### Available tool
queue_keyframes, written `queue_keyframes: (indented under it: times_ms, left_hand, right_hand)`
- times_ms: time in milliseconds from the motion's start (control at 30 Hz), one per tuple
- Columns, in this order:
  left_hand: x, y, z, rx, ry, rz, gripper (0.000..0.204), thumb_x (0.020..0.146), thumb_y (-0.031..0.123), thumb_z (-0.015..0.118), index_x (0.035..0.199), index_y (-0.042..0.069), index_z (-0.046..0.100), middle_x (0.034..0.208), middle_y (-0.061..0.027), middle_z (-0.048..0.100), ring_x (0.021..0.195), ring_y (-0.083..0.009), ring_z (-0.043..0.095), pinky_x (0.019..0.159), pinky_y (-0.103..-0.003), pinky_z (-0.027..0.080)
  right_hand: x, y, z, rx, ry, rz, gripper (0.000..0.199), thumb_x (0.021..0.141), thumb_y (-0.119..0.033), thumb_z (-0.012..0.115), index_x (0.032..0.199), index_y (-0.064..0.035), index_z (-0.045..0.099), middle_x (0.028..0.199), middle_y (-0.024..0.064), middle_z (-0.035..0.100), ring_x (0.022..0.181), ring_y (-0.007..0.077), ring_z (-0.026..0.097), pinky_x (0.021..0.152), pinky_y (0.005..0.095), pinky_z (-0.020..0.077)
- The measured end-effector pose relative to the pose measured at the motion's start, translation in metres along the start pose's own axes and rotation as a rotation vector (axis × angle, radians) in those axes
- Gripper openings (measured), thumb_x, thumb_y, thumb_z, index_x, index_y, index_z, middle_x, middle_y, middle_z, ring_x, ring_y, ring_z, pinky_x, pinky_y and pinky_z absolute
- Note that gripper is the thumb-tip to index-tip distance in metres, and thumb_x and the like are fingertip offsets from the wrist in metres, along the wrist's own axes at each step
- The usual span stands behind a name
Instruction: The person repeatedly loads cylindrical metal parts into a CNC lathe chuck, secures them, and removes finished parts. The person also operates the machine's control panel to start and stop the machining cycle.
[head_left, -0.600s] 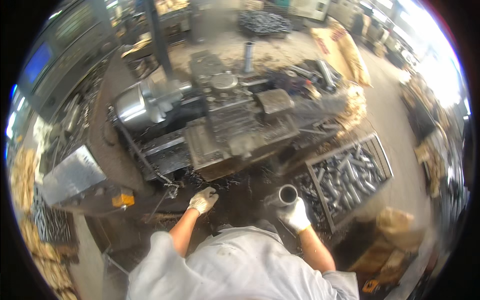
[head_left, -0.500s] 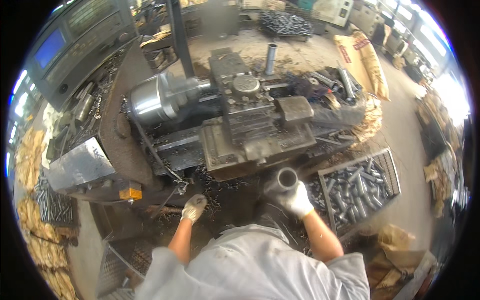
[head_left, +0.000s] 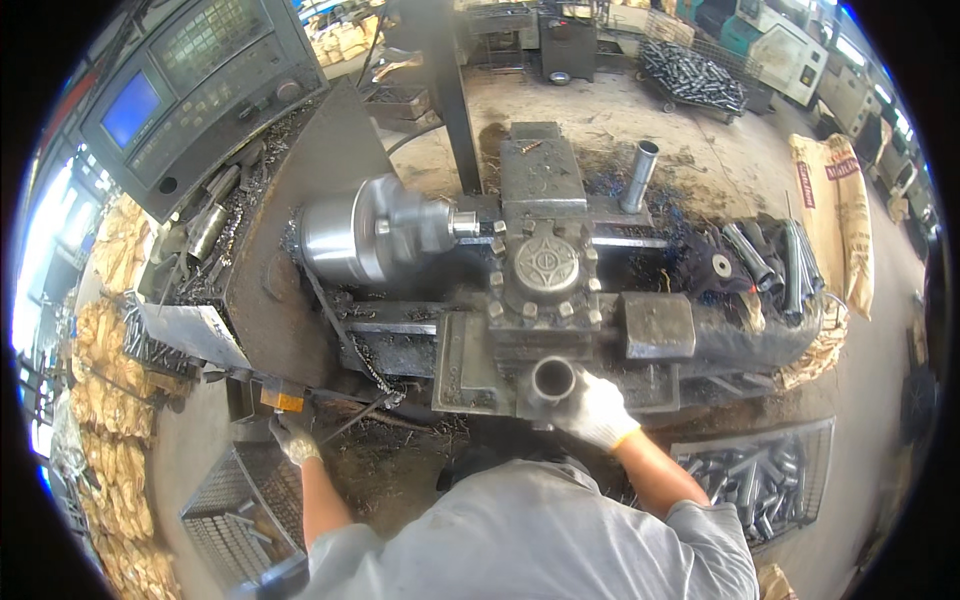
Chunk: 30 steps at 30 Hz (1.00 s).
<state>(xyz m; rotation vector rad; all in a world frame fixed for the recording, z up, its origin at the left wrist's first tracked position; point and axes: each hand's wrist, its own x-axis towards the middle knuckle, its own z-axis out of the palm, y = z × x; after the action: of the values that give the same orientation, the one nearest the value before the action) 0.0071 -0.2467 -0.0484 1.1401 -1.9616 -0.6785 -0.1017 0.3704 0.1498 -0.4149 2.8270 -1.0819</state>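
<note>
lathe, grimy, with spinning chuck at its left; wire basket at lower left, beside gloved left hand, grip not discernible; gloved right hand closed around short metal tube, held at lathe's near edge, long axis roughly upright, open bore facing camera.

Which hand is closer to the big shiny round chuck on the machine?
Left, though not by much. The left hand sits below the chuck, down by the machine's front edge. The right hand is off to the chuck's lower right, holding a metal tube.
</note>
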Motion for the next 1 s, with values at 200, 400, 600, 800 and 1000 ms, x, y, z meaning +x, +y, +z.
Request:
queue_keyframes:
  times_ms: [200, 400, 600, 800, 1000]
  left_hand:
    - [0.039, -0.014, -0.023, -0.772, -0.434, -0.538, 0.047, 0.109, 0.057, 0.056, 0.109, 0.012, 0.066, 0.09, -0.0005, 0.065, 0.086, -0.0155, 0.062, 0.074, -0.039, 0.051]
    - [-0.078, 0.039, 0.005, -0.848, -0.258, -0.685, 0.03, 0.104, 0.043, 0.067, 0.103, 0.013, 0.067, 0.085, -0.0006, 0.065, 0.076, -0.015, 0.06, 0.067, -0.035, 0.051]
    - [-0.206, 0.042, 0.025, -0.573, -0.637, -0.691, 0.021, 0.1, 0.025, 0.074, 0.102, 0.005, 0.07, 0.081, -0.0002, 0.063, 0.07, -0.0118, 0.057, 0.062, -0.029, 0.047]
    - [-0.237, -0.018, 0.003, -0.385, -0.726, -0.791, 0.027, 0.104, 0.025, 0.07, 0.117, 0.002, 0.067, 0.086, -0.0082, 0.069, 0.065, -0.0208, 0.068, 0.057, -0.034, 0.055]
    - [-0.221, 0.007, 0.001, -0.321, -0.726, -0.706, 0.026, 0.104, 0.026, 0.069, 0.114, 0.002, 0.068, 0.086, -0.0094, 0.071, 0.065, -0.0209, 0.069, 0.059, -0.034, 0.055]
  right_hand:
    - [0.066, 0.012, -0.126, 0.111, -0.048, -0.427, 0.026, 0.086, -0.016, 0.075, 0.107, -0.0017, 0.08, 0.097, 0.0144, 0.081, 0.083, 0.0281, 0.079, 0.076, 0.0391, 0.0656]
    - [0.276, -0.098, -0.113, -0.439, -0.407, -0.397, 0.03, 0.085, -0.028, 0.08, 0.104, -0.0042, 0.082, 0.093, 0.0125, 0.08, 0.077, 0.0247, 0.076, 0.071, 0.0406, 0.0612]
    - [0.345, -0.098, -0.024, -0.699, -0.877, -0.622, 0.025, 0.081, -0.017, 0.074, 0.101, -0.0065, 0.085, 0.093, 0.01, 0.082, 0.076, 0.0216, 0.073, 0.067, 0.0382, 0.0583]
    - [0.365, -0.022, -0.098, 0.298, -0.245, -0.125, 0.036, 0.098, -0.005, 0.063, 0.133, -0.0051, 0.074, 0.118, 0.0136, 0.079, 0.098, 0.0193, 0.076, 0.091, 0.0328, 0.0645]
    - [0.373, 0.027, -0.077, -0.56, -0.902, -0.086, 0.052, 0.091, -0.021, 0.069, 0.141, -0.0054, 0.068, 0.119, 0.0175, 0.079, 0.101, 0.0289, 0.075, 0.089, 0.0415, 0.0631]
